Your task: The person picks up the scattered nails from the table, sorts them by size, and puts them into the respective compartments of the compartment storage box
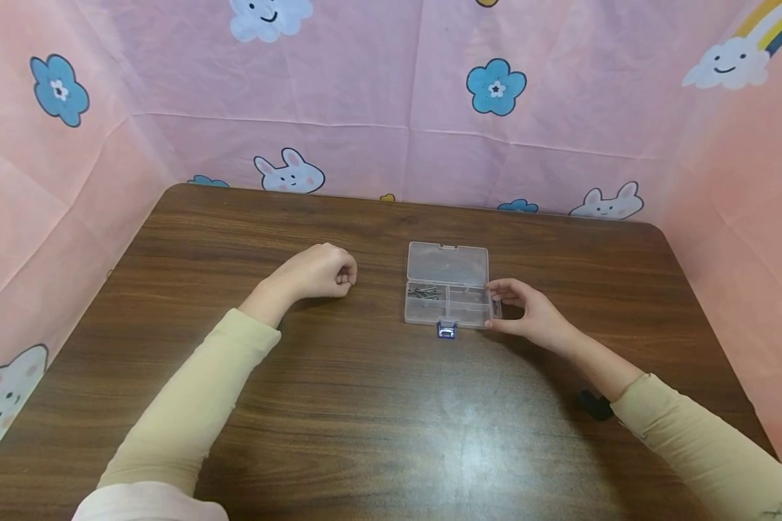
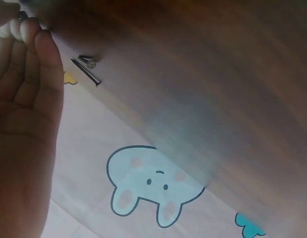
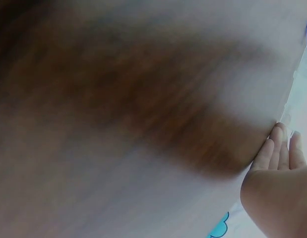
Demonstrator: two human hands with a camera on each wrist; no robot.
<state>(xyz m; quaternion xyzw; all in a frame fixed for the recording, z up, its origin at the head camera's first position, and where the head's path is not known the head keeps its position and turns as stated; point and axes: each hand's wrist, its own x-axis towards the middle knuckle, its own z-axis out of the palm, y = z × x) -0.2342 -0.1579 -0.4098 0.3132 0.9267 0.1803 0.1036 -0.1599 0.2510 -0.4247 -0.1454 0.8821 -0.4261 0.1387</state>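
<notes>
A clear plastic compartment box (image 1: 426,313) lies on the table with its lid (image 1: 447,263) folded back. Several nails (image 1: 423,292) fill its back left compartment. My right hand (image 1: 528,310) grips the box's right end, thumb at the front corner and fingers farther back. To the left of the box, my left hand (image 1: 322,271) is low over the table with curled fingers. In the left wrist view, a small dark end of a nail (image 2: 23,15) shows between thumb and fingertips. Loose nails (image 2: 87,72) lie by that hand, hidden behind it in the head view.
A blue latch (image 1: 446,331) sticks out from the box's front edge. The brown wood-grain table (image 1: 365,420) ends at a pink printed cloth (image 1: 365,87) along the back and sides. A small dark object (image 1: 595,405) is beneath the right forearm.
</notes>
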